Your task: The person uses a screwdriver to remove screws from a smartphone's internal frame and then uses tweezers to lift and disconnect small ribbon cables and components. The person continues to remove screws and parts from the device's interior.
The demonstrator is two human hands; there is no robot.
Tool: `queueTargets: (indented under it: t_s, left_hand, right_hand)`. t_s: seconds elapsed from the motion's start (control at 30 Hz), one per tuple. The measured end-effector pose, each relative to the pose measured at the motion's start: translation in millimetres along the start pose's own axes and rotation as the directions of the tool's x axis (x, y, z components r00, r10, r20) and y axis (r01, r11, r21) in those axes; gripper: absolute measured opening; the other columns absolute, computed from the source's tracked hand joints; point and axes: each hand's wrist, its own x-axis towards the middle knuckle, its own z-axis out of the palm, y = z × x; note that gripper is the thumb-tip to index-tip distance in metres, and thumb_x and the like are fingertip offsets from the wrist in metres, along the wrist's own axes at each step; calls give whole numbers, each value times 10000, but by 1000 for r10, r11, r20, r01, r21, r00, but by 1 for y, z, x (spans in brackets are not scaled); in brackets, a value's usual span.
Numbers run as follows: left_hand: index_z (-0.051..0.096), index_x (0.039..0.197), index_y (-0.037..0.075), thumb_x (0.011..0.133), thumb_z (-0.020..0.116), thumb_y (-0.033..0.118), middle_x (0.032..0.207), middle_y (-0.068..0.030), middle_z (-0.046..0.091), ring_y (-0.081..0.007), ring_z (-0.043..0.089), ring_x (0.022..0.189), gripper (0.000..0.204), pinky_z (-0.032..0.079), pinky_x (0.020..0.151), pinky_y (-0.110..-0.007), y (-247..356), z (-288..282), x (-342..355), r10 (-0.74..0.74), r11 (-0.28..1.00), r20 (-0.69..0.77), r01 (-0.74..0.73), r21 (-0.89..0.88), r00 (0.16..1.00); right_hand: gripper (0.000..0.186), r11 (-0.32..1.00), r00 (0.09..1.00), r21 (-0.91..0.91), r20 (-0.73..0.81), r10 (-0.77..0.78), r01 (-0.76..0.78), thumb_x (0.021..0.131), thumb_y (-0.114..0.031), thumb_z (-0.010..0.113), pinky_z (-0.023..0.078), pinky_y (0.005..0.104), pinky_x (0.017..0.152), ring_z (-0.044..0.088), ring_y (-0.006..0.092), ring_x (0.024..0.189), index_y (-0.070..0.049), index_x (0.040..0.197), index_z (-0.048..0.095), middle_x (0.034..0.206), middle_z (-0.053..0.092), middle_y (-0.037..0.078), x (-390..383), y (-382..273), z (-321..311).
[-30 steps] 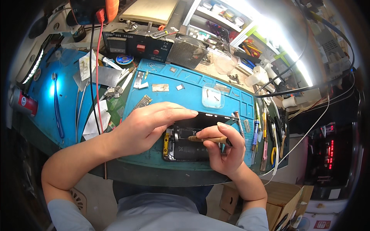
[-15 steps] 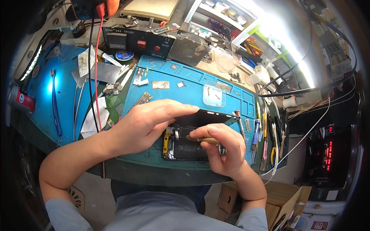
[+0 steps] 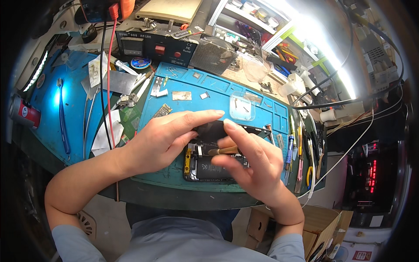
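Note:
An opened phone (image 3: pixel 218 168) lies on the mat, its black battery and a yellow part at the left end showing. Its dark screen panel (image 3: pixel 211 131) stands raised along the far side. My left hand (image 3: pixel 161 137) grips the panel's left end, index finger along the top edge and thumb below. Over the phone's right half is my right hand (image 3: pixel 255 163), its index fingertip at the panel's top edge and its thumb apart. A brown, rod-like tool (image 3: pixel 224 150) is tucked in the right hand's other fingers, its tip pointing left above the phone; its rear end is hidden.
A clear plastic box (image 3: pixel 242 107) with small parts sits on the blue mat (image 3: pixel 209 94) beyond the panel. Screwdrivers and tweezers (image 3: pixel 301 153) lie at the right. A black bench unit (image 3: pixel 157 49) stands behind. Red and black cables (image 3: pixel 111 87) hang at left.
My right hand has turned and lifted its index finger from the tool to the panel's top edge, with the thumb opening away. The left hand has barely moved.

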Motion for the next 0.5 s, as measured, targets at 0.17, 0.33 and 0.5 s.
queueTargets:
  t_s: [0.17,0.33,0.5]
  left_hand:
    - [524,1450,74,899,523,-116,1358,-166,618,-346,620,1222,583,504,1026,-409,0,-1,-1,-9,1000,3,9,4,1000]
    - [527,1442,61,920,529,-100,1347,-169,625,-348,626,1217,546,510,1015,-404,2,0,-3,-52,998,-2,52,-43,999]
    - [523,1432,16,921,559,-111,1275,-184,656,-262,688,1088,528,556,912,-331,-3,1,-2,48,997,-32,-46,55,998]
  right_hand:
    - [614,995,999,94,-10,40,-39,808,138,674,595,341,755,727,278,918,13,1398,560,1120,707,182,0,0,5]
    - [521,997,998,56,-38,-56,58,863,103,684,603,334,785,756,276,944,73,1364,546,1105,731,196,9,-1,5]
    - [528,997,999,60,1,-38,38,858,84,704,614,346,778,762,278,923,42,1364,561,1135,728,198,6,-1,4]
